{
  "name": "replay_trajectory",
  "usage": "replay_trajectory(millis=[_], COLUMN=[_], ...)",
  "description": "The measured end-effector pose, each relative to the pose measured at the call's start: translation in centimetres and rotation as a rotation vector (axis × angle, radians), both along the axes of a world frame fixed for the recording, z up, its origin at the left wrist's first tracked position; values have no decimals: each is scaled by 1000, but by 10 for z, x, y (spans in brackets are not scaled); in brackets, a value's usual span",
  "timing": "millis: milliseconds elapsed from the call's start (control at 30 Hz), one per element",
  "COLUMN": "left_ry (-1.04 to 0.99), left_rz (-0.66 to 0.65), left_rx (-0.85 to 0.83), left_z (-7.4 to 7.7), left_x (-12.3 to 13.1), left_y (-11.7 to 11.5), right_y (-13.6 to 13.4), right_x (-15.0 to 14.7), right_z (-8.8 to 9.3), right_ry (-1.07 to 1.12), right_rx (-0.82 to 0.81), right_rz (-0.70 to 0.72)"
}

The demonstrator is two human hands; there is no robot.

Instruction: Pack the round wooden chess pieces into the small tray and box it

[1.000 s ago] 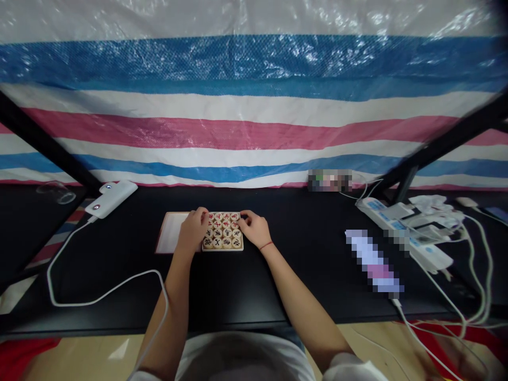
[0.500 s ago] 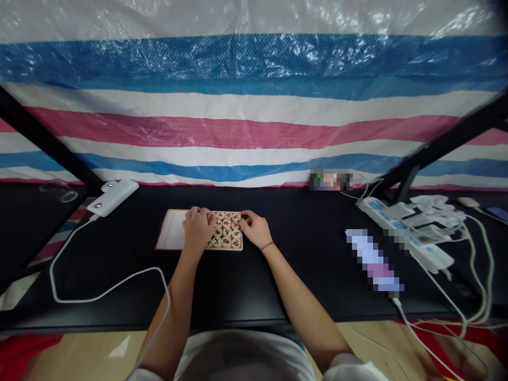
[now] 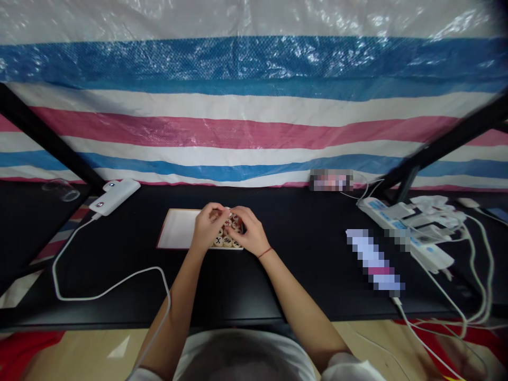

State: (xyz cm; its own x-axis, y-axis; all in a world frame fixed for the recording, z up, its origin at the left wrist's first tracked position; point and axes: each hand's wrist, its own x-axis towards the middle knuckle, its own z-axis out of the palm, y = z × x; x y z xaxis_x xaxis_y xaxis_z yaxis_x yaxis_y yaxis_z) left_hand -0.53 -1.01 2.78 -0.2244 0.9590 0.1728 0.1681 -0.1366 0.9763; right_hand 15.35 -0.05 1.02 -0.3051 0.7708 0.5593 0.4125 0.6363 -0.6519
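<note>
A shallow box [image 3: 233, 248] of round Chinese chess pieces [image 3: 227, 241], pale with red or black characters, lies on the black table, partly covered by both hands. Its lid [image 3: 178, 230], white inside, lies open at the left. My left hand [image 3: 205, 227] is over the box's left part, thumb and index finger pinched at what looks like the pale edge of one chess piece. From the right, my right hand [image 3: 253, 234] reaches over the pieces. Its thumb and fingers are apart, and the fingertips meet the left ones above the box's far side.
A white power bank [image 3: 115, 197] with a cable lies back left, near a clear cup [image 3: 65, 191]. To the right are a blurred phone [image 3: 373, 259] on a cable and a power strip [image 3: 413, 235] with chargers. A striped sheet [image 3: 238, 132] hangs behind.
My right hand has moved left from the box's right edge to over the pieces. My left hand has shifted right, uncovering more of the lid, and the two hands now meet.
</note>
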Motion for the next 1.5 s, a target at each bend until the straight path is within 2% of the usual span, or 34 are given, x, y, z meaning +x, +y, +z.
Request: replay_trajectory(millis=[133, 233, 267, 333, 400, 467, 567, 667, 800, 933, 1133, 1500], left_ry=[-148, -99, -35, 172, 463, 700, 907, 1015, 1096, 1166, 1172, 1152], left_rz=[-166, -217, -200, -86, 92, 217, 278, 285, 263, 209, 173, 180], left_rx=[-66, -72, -61, -17, 22, -32, -202, -299, -340, -402, -452, -456], left_z=[-4, -7, -8, -8, -8, -7, -5, -2, 3, 5, 7, 6], left_x=[11, 11, 8, 0, -12, -23, -31, -28, -18, -4, 7, 5], left_y=[-1, 0, 0, 2, 3, 4, 4, 2, -2, -6, -6, -5], right_y=[-5, -4, -3, 4, 15, 30, 50, 62, 62, 52, 41, 43], right_x=[-4, -1, 2, 9, 20, 31, 44, 46, 42, 37, 26, 27], right_z=[0, 1, 1, 0, -4, -12, -25, -34, -36, -34, -33, -34], right_ry=[71, 74, 65, 28, -37, -104, -127, -166, -251, -182, -142, -169], right_rx=[13, 1, -12, -62, -125, -160, -119, -131, -196, -159, -151, -177], right_rz=[-31, -15, -24, -116, -295, -445, -487, -496, -536, -581, -467, -447])
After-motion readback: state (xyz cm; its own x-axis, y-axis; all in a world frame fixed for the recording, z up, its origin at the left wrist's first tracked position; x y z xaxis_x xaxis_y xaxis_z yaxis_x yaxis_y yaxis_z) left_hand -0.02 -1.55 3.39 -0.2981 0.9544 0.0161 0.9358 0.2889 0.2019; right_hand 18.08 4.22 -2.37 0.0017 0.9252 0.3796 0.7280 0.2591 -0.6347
